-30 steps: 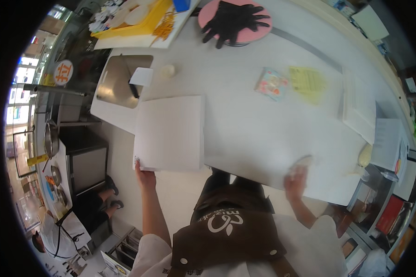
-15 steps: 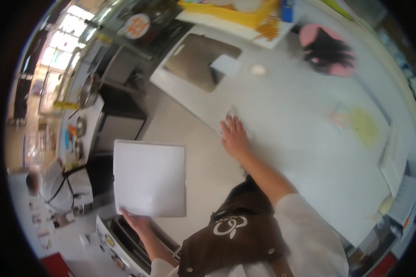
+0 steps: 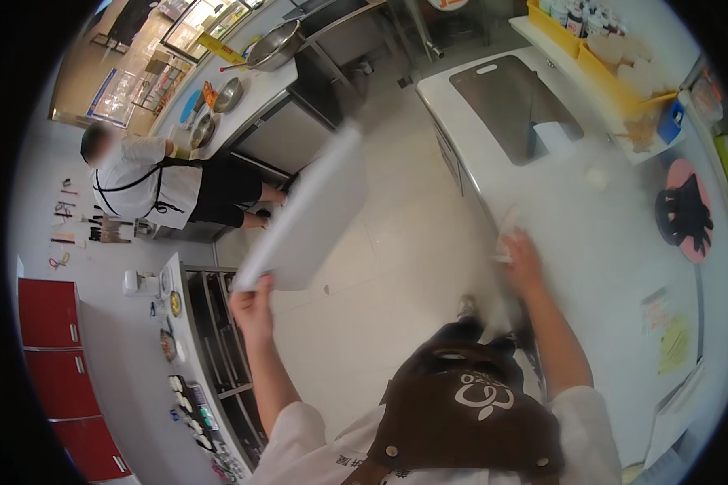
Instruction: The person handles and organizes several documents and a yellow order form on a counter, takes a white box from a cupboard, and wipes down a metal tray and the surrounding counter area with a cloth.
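Observation:
My left hand [image 3: 253,311] grips a flat, white, square board [image 3: 311,214] by its lower corner. The board is tilted and blurred by motion, held out over the floor with its broad face turned partly aside. At the left edge of the white worktable [image 3: 590,242] is my right hand [image 3: 523,260], its fingers curled. Something whitish shows beside those fingers, too smeared to name; it may be a cloth. On the table beyond lie a grey-brown cutting board [image 3: 497,101] with a pale sheet [image 3: 556,139] at its corner, and a small whitish round item [image 3: 597,178].
Black gloves [image 3: 687,212] lie on a pink oval mat at the right. Yellow bins [image 3: 611,77] stand on a shelf at the back right. Another person [image 3: 150,178] stands at a far-left counter with metal bowls [image 3: 229,94]. Below it are a rack counter [image 3: 188,331] and red cabinets [image 3: 52,364].
The view has swung left. The board has tipped from facing up to a slant and moved up, away from me. My right hand has shifted to the table's edge, fingers more curled.

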Tool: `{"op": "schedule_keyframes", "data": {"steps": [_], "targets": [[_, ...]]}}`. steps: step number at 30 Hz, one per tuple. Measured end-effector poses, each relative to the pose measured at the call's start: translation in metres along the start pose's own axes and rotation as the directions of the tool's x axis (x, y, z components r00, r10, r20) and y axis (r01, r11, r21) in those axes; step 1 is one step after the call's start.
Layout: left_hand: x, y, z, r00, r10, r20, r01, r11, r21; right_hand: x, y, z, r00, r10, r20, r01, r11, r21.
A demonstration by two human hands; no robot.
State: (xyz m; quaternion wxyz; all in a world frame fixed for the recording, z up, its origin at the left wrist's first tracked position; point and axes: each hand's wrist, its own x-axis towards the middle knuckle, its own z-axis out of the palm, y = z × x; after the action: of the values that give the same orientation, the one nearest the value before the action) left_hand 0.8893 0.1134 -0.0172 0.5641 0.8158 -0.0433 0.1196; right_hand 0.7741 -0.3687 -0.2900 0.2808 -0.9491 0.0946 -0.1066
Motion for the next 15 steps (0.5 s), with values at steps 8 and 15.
{"op": "schedule_keyframes", "data": {"steps": [8, 15], "targets": [[-0.01, -0.004, 0.016, 0.891, -0.309, -0.332, 0.131, 0.876, -0.464, 0.015, -0.075, -0.053, 0.987, 0.161, -0.015, -0.144, 0.918, 0.369], [-0.052, 0.033, 0.049, 0.846, -0.516, -0.133, 0.214, 0.558, -0.802, 0.014, -0.298, -0.111, 0.832, -0.536, -0.142, 0.541, 0.729, 0.419]]}}
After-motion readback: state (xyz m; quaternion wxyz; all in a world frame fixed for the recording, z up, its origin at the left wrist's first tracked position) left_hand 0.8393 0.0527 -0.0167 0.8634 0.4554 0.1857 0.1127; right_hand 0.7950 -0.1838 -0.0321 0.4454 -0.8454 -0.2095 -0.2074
